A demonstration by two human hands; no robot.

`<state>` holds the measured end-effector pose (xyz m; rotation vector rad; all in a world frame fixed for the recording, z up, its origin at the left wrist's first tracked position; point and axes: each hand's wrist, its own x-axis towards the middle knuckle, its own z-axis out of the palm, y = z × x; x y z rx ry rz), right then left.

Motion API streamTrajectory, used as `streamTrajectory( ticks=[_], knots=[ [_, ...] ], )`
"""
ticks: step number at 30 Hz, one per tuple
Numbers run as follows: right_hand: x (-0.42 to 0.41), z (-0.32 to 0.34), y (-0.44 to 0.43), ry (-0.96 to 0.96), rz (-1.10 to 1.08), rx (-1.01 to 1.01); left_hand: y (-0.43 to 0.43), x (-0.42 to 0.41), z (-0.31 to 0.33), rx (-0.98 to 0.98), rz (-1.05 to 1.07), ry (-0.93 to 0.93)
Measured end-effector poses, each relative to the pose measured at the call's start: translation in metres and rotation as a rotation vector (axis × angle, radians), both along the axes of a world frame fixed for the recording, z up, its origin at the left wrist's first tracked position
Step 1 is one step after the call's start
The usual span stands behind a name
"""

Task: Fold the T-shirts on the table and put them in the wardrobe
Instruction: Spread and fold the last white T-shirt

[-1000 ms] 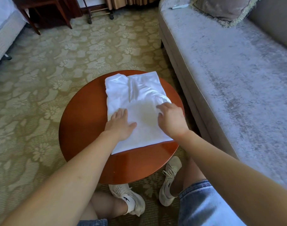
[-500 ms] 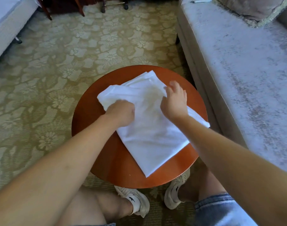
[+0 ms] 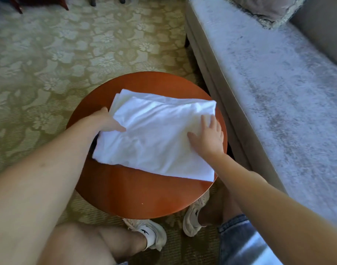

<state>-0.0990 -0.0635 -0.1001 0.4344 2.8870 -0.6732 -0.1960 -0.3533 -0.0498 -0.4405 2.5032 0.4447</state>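
Observation:
A folded white T-shirt (image 3: 154, 134) lies across a small round red-brown table (image 3: 135, 190), its long side running left to right. My left hand (image 3: 106, 121) is at the shirt's left edge. Its thumb lies on top of the cloth and its fingers are hidden beneath the fold, so it pinches that edge. My right hand (image 3: 207, 136) rests flat on the right end of the shirt with the fingers spread. A second layer of white cloth shows at the far left corner of the pile.
A grey sofa (image 3: 269, 88) with a cushion (image 3: 265, 8) runs along the right, close to the table's edge. Patterned carpet (image 3: 68, 64) surrounds the table. Dark furniture legs (image 3: 65, 4) stand at the top left. My shoes (image 3: 150, 234) are under the table's near edge.
The shirt has been turned on the table and now lies crosswise. My left hand went from on top of it to its left edge; my right hand moved to the right end and flattened.

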Motion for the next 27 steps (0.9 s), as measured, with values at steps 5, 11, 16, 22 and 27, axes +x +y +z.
streamTrajectory(
  ticks=[5,11,16,22,27],
  knots=[
    [0.022,0.019,-0.004,-0.027,-0.242,-0.171,-0.001,0.029,-0.012,0.187,0.033,0.15],
    [0.007,0.038,0.002,-0.236,-0.39,-0.418,-0.003,0.055,-0.011,0.245,-0.118,0.199],
    [-0.001,0.033,0.005,-0.181,-0.299,-0.503,-0.008,0.045,-0.018,0.326,-0.145,0.274],
    [-0.015,0.025,0.009,-0.129,-0.207,-0.508,0.016,0.016,-0.019,0.169,-0.203,0.275],
    [0.006,0.064,0.027,-0.04,-0.255,-0.567,0.038,0.012,0.02,0.288,-0.171,0.317]
  ],
)
